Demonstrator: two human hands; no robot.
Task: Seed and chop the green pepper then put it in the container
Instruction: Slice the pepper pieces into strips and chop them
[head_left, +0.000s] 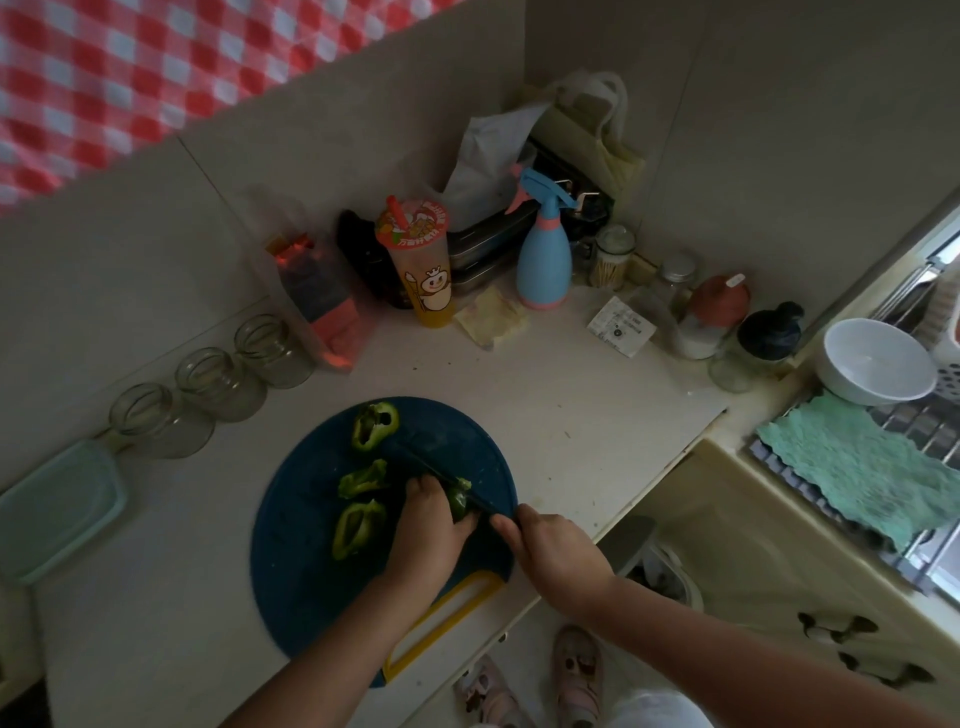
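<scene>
Left hand (428, 527) fingers (422, 487) clamped on pepper (460, 503), right hand (557, 557) gripping knife (423, 464), cup (423, 267) lettering illegible

The tall clear plastic drink cup of orange liquid (431, 280) has a pink printed film lid (414, 226) with a row of Chinese characters along its near edge, too blurred to read with certainty. Its side shows a cartoon white snowman figure wearing a crown and holding a staff, with no legible words. The small white paper slip (621, 326) on the pale countertop (571, 415) bears lines of dark print, too small to read.
</scene>
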